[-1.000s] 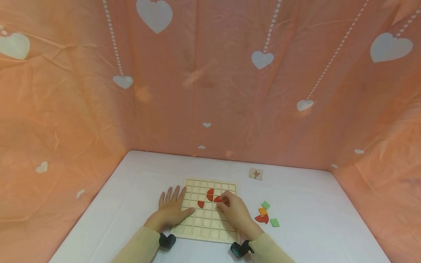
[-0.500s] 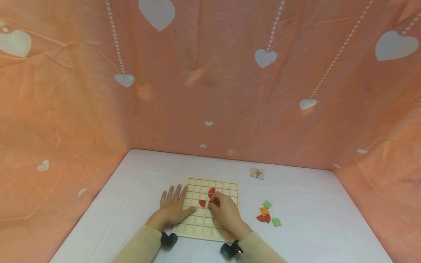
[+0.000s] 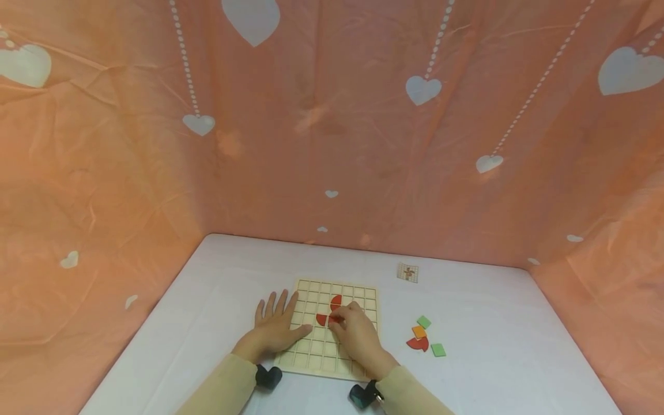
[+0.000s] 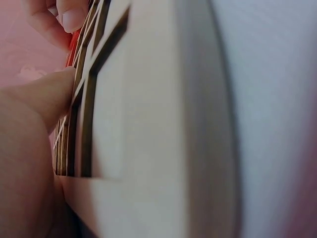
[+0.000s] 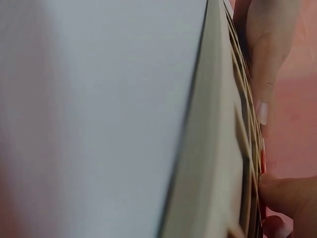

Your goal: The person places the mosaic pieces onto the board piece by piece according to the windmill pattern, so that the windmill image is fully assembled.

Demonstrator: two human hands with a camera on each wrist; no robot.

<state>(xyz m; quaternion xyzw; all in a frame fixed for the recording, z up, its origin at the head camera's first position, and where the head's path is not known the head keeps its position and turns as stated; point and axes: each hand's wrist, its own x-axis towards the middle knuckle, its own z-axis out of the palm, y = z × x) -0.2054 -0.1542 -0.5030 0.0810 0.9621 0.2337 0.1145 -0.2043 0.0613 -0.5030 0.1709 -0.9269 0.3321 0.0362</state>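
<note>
A square wooden grid board [image 3: 311,364] lies on the white table. My left hand [image 3: 274,331] rests with spread fingers over its left edge, the thumb touching the grid. Near the board's middle, my right hand [image 3: 359,339] pinches a red piece [image 3: 332,319] between thumb and fingers, low over the cells; the fingertips partly hide it. Just left of it lies a red quarter-circle tile [image 3: 321,319]. Red curved tiles [image 3: 336,301] sit a little farther back. In the left wrist view my left thumb [image 4: 54,94] presses on the board; the right wrist view shows my right thumb [image 5: 285,194] against it.
To the right of the board lie red tiles [image 3: 417,343], an orange square tile [image 3: 419,332] and two green square tiles [image 3: 423,321]. A small pattern card [image 3: 407,272] lies farther back. Pink cloth [image 3: 270,173] with hearts walls in the table.
My right hand has moved left across the board with the red piece, bringing it beside the red quarter-circle tile. The left hand has stayed in place on the board while the head view shifted slightly.
</note>
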